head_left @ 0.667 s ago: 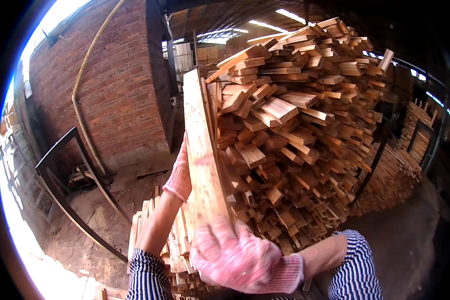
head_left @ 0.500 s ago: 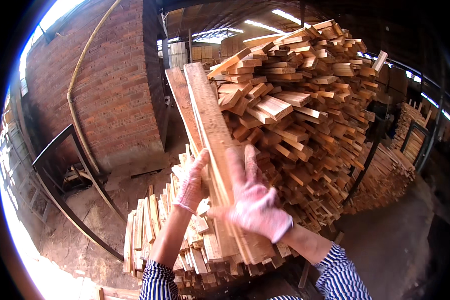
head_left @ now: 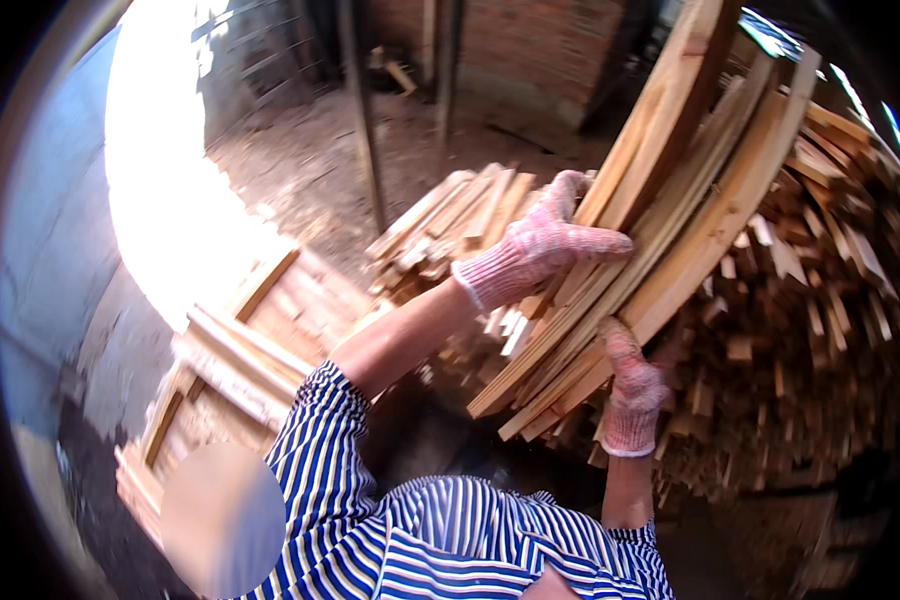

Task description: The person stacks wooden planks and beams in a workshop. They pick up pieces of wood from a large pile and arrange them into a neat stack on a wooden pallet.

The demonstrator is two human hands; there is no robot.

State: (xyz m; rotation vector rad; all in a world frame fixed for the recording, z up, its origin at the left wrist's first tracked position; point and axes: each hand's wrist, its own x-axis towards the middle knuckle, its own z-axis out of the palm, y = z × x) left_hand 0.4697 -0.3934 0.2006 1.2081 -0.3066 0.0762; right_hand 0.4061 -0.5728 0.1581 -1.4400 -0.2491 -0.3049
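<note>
Between my two gloved hands is a bundle of several long, pale wooden boards, slanting from lower middle to upper right. My left hand is closed on the bundle's left side, its thumb lying across the boards. Lower down, my right hand grips the right side, thumb up against the outermost board; its other fingers are mostly hidden. Both hands wear pinkish knit gloves. Just beyond my left hand, a pile of short wooden strips lies partly behind the boards.
A large stack of cut wood fills the right side. At lower left stands a wooden crate-like frame. Dark upright posts stand before a brick wall, on a dirt floor. Bright light floods in at left.
My view has swung left and downward. The boards now lean to the upper right, and more of them show in the bundle. My right hand has gone from spread over the boards to gripping their side.
</note>
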